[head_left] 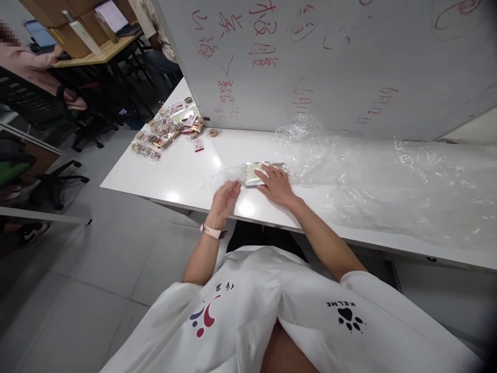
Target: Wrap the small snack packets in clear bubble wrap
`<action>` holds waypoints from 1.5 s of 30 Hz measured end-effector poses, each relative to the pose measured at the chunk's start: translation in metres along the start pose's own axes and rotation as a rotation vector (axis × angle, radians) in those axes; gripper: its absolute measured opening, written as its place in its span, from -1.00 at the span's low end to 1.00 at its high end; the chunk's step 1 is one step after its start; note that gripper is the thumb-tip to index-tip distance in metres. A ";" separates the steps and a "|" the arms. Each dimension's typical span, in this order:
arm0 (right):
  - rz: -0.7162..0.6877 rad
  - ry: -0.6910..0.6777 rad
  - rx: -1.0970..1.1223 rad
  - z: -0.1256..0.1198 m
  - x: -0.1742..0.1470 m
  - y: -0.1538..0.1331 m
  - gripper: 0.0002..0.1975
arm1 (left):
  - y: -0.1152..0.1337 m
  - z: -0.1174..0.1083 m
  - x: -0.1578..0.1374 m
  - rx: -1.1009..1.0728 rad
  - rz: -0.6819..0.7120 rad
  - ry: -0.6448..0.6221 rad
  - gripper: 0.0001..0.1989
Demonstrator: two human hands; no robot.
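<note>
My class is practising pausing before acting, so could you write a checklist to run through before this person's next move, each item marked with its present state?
1. Right hand on the silver-edged packet: ok, fingers spread across it.
2. Clear plastic film smooth: not ok, it is wrinkled to the packet's right.
3. Film beneath the packet: cannot tell; film shows on both sides, but the underside is hidden.
4. Left hand gripping the film: cannot tell; its fingertips are blurred beside it.
5. Heap of small packs away from both hands: ok, it lies apart, near the whiteboard's left edge.
</note>
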State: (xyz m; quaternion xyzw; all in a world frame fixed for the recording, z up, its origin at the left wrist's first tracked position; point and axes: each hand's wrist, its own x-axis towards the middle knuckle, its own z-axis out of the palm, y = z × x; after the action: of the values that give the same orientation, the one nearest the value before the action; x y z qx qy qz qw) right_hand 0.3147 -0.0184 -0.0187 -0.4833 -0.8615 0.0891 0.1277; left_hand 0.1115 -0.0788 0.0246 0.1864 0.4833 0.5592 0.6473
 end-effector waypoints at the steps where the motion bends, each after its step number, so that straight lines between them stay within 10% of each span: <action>1: 0.002 -0.001 0.008 0.000 -0.001 0.000 -0.44 | 0.003 0.005 0.012 -0.014 0.022 0.018 -0.74; 4: 0.008 -0.006 0.040 0.001 0.001 0.000 -0.44 | -0.001 0.030 0.042 0.218 0.234 0.023 -0.61; 11: -0.049 0.108 0.313 -0.002 -0.011 0.003 -0.49 | -0.044 0.064 0.049 1.562 0.695 -0.170 -0.51; 15: 0.259 0.405 0.335 -0.011 -0.067 0.005 -0.58 | -0.046 0.055 0.050 1.809 0.703 -0.204 -0.44; 20: 0.655 0.518 -0.001 -0.024 -0.095 0.027 -0.56 | -0.047 0.053 0.054 1.881 0.747 -0.229 -0.46; 27: 0.157 0.199 0.222 -0.014 -0.009 0.018 -0.46 | -0.050 0.051 0.058 1.903 0.759 -0.271 -0.47; 34: -0.162 -0.102 0.194 -0.021 -0.008 0.020 -0.15 | -0.035 0.024 0.054 1.619 0.836 -0.494 -0.31; 45: -0.055 -0.088 0.252 -0.051 -0.004 0.012 -0.73 | 0.015 0.037 0.057 1.500 0.651 -0.483 -0.68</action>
State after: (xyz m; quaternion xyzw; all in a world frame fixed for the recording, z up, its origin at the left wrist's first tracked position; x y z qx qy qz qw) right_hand 0.3417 -0.0146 0.0259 -0.4352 -0.8612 0.2140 0.1519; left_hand 0.1287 -0.0121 0.0296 0.8097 0.4968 0.1940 0.2448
